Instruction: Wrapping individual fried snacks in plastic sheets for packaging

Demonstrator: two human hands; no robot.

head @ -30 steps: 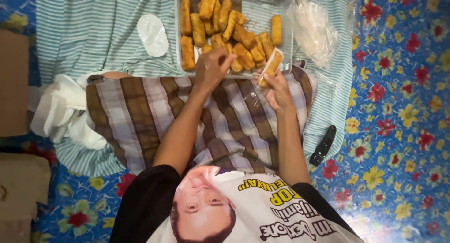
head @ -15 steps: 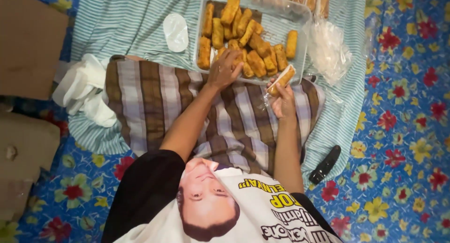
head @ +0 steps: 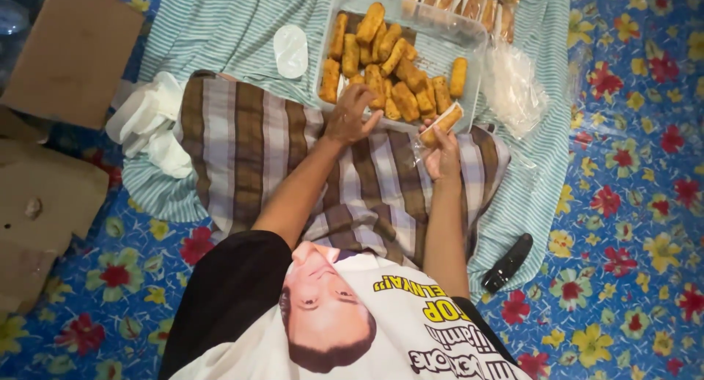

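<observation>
A clear plastic tray (head: 326, 28) holds several golden fried rolls (head: 396, 79) and rests on a striped teal cloth. My left hand (head: 350, 116) reaches over the tray's near edge, its fingers apart and touching the nearest rolls. Just to the right of it, my right hand (head: 442, 154) is raised above my plaid-covered lap (head: 249, 145). It grips one fried roll in a thin clear bag (head: 442, 122), held at the tray's near right corner.
A second tray of wrapped rolls (head: 469, 2) sits beyond the first. Loose clear bags (head: 513, 87) lie to the right, and a black remote (head: 507, 263) rests on the floral mat. On the left are a white cloth (head: 147, 123), a white plastic piece (head: 291, 50) and cardboard (head: 73, 50).
The view has shifted, so the tray sits further right. My left hand has stayed at the tray's near edge. My right hand still holds the bagged roll.
</observation>
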